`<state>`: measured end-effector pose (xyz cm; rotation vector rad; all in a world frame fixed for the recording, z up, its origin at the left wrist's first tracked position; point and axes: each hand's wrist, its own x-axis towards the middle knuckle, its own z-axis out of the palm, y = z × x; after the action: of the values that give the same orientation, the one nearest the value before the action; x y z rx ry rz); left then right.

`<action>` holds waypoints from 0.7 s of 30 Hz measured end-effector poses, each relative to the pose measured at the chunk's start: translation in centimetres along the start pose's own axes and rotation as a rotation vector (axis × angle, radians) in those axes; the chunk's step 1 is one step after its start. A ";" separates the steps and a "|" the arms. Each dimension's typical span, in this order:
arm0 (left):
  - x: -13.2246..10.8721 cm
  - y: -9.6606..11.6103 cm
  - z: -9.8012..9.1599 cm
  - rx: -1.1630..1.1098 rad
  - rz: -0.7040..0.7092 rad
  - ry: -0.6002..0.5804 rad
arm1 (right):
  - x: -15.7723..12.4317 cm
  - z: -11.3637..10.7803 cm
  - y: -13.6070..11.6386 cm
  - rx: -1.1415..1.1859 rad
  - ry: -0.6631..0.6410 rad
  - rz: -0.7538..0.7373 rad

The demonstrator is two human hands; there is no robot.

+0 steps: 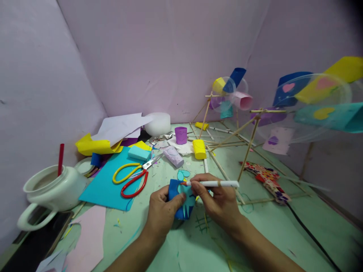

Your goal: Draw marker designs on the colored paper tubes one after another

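Observation:
My left hand (pixel 162 212) is closed around a small dark blue paper tube (pixel 175 192) with a light blue paper piece (pixel 188 204) laid on it. My right hand (pixel 217 198) pinches a white pen (pixel 218 184) with an orange tip, and the tip touches the top of the blue tube. Just beyond the tube lies a light blue heart cut-out (pixel 183 174). Both hands work over a pale green table (pixel 255 234) near its front middle.
Scissors (pixel 133 178) with yellow and red handles lie on a cyan sheet (pixel 110 185) at left. A white pot (pixel 53 190) stands far left. Yellow (pixel 199 149), purple (pixel 180 135) and lilac (pixel 173 156) tubes sit behind. Stick-framed pinwheels (pixel 229 94) (pixel 317 98) rise at right; a black cable (pixel 312 236) crosses the right.

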<state>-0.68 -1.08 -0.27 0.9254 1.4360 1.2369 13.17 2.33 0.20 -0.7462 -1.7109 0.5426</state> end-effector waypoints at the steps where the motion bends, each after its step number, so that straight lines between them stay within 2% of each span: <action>1: 0.0 0.0 0.0 0.001 -0.003 0.000 | 0.0 0.0 0.0 0.001 -0.001 0.004; 21: -0.2 0.4 0.0 0.012 -0.068 0.053 | 0.0 -0.7 0.0 -0.054 -0.018 0.002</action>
<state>-0.69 -1.17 0.16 0.8504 1.5063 1.2116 13.80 2.38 0.38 -0.7836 -1.7476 0.5074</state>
